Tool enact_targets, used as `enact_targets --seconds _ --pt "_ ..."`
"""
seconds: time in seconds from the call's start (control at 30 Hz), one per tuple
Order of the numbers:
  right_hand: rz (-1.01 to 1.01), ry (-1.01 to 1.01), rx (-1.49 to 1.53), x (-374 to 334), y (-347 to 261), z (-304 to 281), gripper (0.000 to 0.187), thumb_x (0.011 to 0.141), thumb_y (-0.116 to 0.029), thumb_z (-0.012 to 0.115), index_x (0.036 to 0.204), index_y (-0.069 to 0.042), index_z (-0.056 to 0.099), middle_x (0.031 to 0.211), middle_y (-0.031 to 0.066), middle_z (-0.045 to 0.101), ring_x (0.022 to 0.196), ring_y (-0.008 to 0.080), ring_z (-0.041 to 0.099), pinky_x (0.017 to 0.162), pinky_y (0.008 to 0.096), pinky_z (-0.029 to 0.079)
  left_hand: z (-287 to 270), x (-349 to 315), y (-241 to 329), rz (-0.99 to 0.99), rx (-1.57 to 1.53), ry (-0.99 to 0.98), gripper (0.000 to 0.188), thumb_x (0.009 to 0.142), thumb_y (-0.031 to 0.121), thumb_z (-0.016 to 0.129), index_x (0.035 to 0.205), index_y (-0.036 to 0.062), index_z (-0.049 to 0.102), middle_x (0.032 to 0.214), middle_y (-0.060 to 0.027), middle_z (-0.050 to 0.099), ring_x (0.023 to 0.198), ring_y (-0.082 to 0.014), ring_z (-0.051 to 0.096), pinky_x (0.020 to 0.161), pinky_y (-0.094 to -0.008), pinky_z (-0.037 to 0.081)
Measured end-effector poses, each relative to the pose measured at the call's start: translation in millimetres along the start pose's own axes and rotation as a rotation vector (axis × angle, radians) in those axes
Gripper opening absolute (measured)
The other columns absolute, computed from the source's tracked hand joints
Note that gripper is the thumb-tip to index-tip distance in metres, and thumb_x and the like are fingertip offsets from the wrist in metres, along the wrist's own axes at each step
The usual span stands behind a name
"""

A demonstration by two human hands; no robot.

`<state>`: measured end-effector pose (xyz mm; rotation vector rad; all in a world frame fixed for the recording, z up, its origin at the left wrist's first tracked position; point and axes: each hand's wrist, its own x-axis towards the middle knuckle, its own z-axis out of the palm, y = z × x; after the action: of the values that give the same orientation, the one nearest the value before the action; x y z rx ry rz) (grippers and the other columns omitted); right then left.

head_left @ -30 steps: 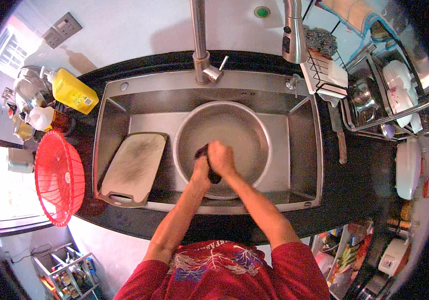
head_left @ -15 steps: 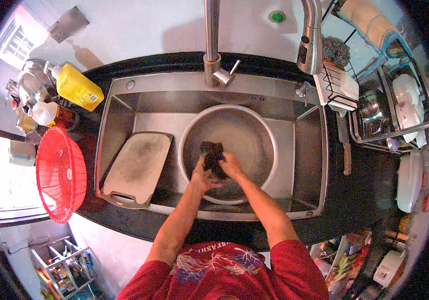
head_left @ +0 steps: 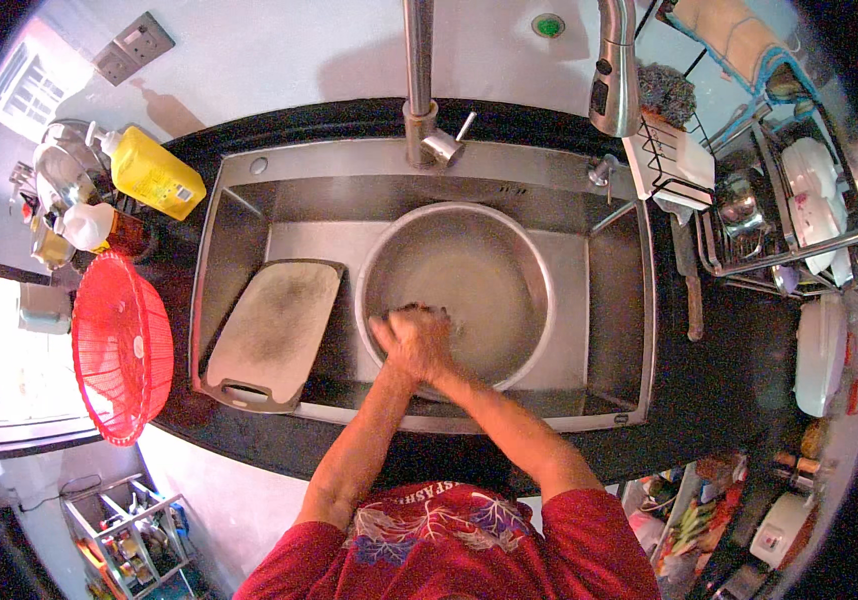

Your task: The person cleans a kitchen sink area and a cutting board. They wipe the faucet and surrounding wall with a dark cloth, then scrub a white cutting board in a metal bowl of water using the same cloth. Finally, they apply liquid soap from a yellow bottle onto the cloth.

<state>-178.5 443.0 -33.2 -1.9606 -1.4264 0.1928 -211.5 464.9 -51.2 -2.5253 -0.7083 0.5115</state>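
Red sleeves (head_left: 594,540), lower edge; both hands (head_left: 416,342) overlap just below centre, dark soft bundle (head_left: 437,312) mostly hidden beneath; each finger's grip can't be told. Apparently squeezing; another press would need firm palms inside steel basin (head_left: 519,260).

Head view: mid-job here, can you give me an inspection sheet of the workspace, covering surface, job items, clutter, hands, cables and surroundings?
Surface: black counter surrounds a metal sink.
Job's things: round metal basin in the sink, cloudy liquid inside; dark item mostly covered, kind unclear.
Clutter: cutting board in the sink's left side; red basket and yellow bottle left of the sink; knife right of it.
Hands: together, overlapping over the basin's near-left part; grip cannot be told.
Cables: thin dark cord at lower left.
Surroundings: tap behind the sink; dish rack at right; bright window at left.
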Motion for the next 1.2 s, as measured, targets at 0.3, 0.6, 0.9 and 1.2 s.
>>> enact_targets --seconds 0.3,0.6,0.9,1.2 --pt "0.171 -0.111 0.169 5 20 -3 0.040 0.085 -0.038 0.050 0.064 -0.004 0.057 0.063 0.0216 0.058 0.060 0.0402 0.057 0.057 0.0491 0.044 66 -6 36 -0.377 -3.437 -0.254 0.029 0.092 0.034 0.042 0.101 0.0090 0.054 0.098 -0.0056 0.059 0.091 -0.0218 0.056 0.080 -0.0387 0.047" --pt "0.110 -0.168 -0.269 3 122 17 0.021 0.086 -0.025 0.048 0.087 -0.005 0.054 0.075 0.0172 0.059 0.067 0.0367 0.058 0.057 0.0460 0.046 27 -4 15 -0.617 -2.984 -0.301 0.030 0.088 0.033 0.051 0.101 0.0062 0.057 0.086 -0.0037 0.062 0.077 -0.0163 0.060 0.063 -0.0302 0.050" --pt "0.468 -0.212 -0.261 -28 170 29 0.037 0.076 -0.033 0.057 0.103 -0.008 0.057 0.100 0.0251 0.053 0.087 0.0406 0.056 0.072 0.0471 0.047 41 -6 -5 -0.961 -2.783 -0.694 0.086 0.078 0.055 0.056 0.142 0.0178 0.013 0.144 -0.0182 0.015 0.128 -0.0437 0.018 0.092 -0.0691 0.023" --pt "-0.263 -0.050 0.032 -21 -10 -50 0.015 0.080 -0.021 0.059 0.089 -0.009 0.056 0.067 0.0170 0.059 0.064 0.0337 0.060 0.055 0.0466 0.045 74 9 -8 -0.578 -3.157 -0.610 0.036 0.089 0.035 0.049 0.106 0.0041 0.056 0.098 -0.0126 0.060 0.089 -0.0286 0.056 0.080 -0.0408 0.045"
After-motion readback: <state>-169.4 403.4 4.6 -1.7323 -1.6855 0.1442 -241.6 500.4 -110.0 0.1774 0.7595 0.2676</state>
